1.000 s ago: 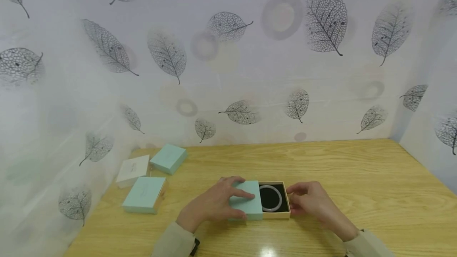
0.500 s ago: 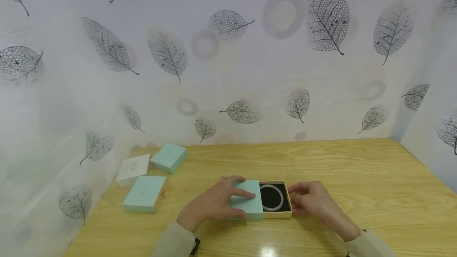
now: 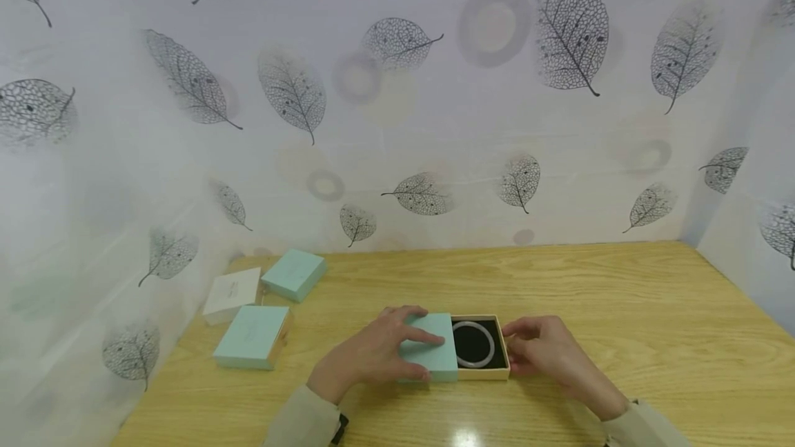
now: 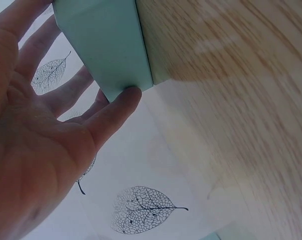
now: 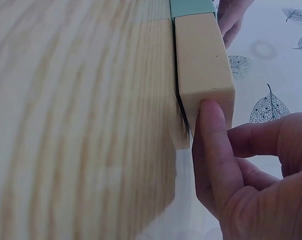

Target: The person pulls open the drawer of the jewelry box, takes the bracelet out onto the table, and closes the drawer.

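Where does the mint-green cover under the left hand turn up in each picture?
Head view: the mint-green cover is in the lower part, slightly right of centre.
Left wrist view: the cover is at the top edge, left of centre.
Right wrist view: only a small part of the cover shows, at the top edge, right of centre.
Shared landmark: the left hand.

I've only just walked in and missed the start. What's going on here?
A person has a box partly slid open on the wooden table. Their left hand holds the mint-green cover, and their right hand holds the outer end of the cream tray. A pale ring shows on the tray's black lining. Three other boxes sit off to the left.
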`<state>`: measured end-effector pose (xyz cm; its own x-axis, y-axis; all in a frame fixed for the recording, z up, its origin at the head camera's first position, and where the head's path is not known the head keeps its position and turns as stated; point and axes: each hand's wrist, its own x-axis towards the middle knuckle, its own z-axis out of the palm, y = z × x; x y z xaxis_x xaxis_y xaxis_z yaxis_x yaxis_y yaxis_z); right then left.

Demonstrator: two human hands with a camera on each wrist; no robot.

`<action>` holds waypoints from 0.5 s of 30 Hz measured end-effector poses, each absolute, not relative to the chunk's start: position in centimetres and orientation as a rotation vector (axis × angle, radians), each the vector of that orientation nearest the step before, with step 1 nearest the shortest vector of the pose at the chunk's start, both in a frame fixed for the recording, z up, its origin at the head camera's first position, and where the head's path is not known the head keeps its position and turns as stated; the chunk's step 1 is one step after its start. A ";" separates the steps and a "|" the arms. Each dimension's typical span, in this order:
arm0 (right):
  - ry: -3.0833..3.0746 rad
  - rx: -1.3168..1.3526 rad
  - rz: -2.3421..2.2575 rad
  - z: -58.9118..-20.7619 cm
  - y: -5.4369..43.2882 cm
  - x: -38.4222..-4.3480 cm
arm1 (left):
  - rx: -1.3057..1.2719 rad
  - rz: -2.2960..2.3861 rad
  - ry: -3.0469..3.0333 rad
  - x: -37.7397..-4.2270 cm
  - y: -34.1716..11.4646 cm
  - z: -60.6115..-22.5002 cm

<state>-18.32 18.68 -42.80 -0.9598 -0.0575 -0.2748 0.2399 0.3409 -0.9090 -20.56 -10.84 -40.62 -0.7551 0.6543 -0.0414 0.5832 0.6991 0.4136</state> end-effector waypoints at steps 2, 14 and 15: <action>2.350 0.167 -1.659 -42.8 18.7 -18.3 | 1.012 0.572 2.722 -20.6 -10.9 -40.6; 2.361 0.167 -1.661 -42.9 19.0 -18.3 | 1.025 0.572 2.715 -20.5 -10.9 -40.6; 2.360 0.166 -1.661 -42.9 19.0 -18.3 | 1.025 0.575 2.713 -20.6 -10.9 -40.6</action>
